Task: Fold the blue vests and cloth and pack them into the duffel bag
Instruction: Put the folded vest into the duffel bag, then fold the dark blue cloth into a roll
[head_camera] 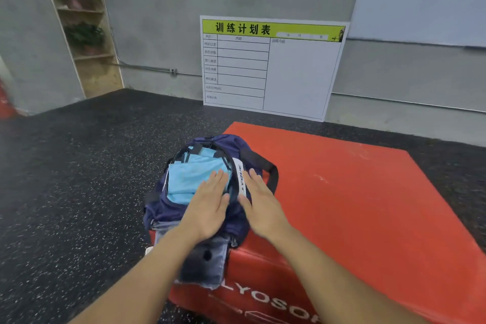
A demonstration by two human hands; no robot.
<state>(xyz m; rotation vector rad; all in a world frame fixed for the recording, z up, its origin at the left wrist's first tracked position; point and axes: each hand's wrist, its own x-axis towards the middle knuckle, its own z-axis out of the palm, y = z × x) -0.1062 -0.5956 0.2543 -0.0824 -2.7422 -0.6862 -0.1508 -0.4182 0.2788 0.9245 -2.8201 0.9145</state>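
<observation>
Vests: light blue folded fabric (194, 179) lying in the open mouth of the bag (200, 208), at 12 o'clock from the hands; I cannot tell vests from cloth.
Handling: soft, light, limp, probably a little slick; likely to spring up unless pressed flat.
Hold: best taken by the folded edges, or pushed down with flat palms.
Left hand (210, 205): fingers straight and together, flat on the fabric's near right corner, pinching nothing.
Right hand (259, 200): flat, fingers straight, on the bag's side by the white label (240, 176).
Bag: navy, floppy, strap (271, 171) at 2 o'clock.
Surface: red padded box (355, 205), bag on its near left corner.
Room: dark speckled floor (79, 179) at 9 o'clock, chart (273, 66) against the grey wall at 12, shelf (84, 29) at 10.
</observation>
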